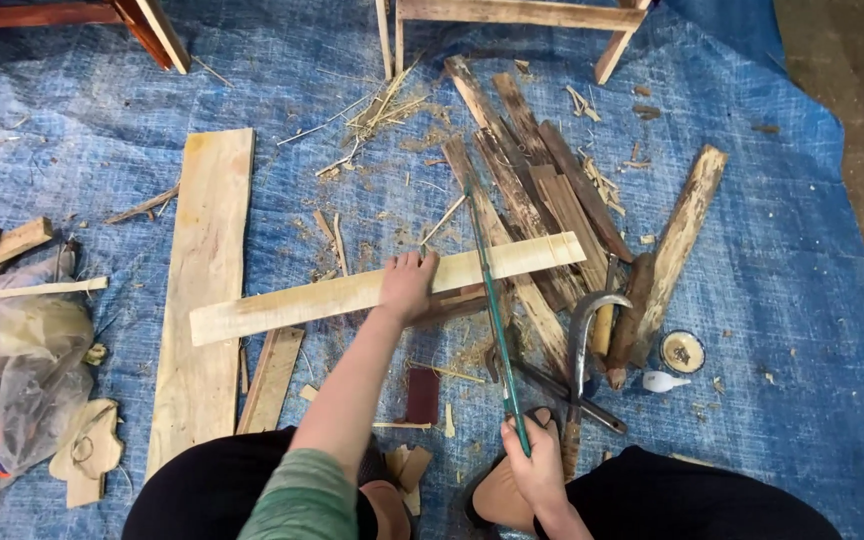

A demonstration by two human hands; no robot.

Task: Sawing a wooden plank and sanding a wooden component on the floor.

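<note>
My left hand (407, 285) presses down on a long pale wooden slat (292, 304) that lies slanted across the blue tarp (792, 270). My right hand (537, 462) grips the near end of a thin green-handled saw (490, 300). Its blade runs away from me and crosses the slat just right of my left hand. Under the slat's right end lies a pile of dark, weathered wood strips (532, 180).
A wide pale plank (202, 290) lies at left beside a short board (270, 378). A curved sickle (584, 330), a small round tin (681, 351), a white bulb-shaped object (660, 381) and a rough bark-edged slab (682, 235) sit at right. A plastic bag (12, 380) is far left. Wooden frame legs (512, 15) stand ahead.
</note>
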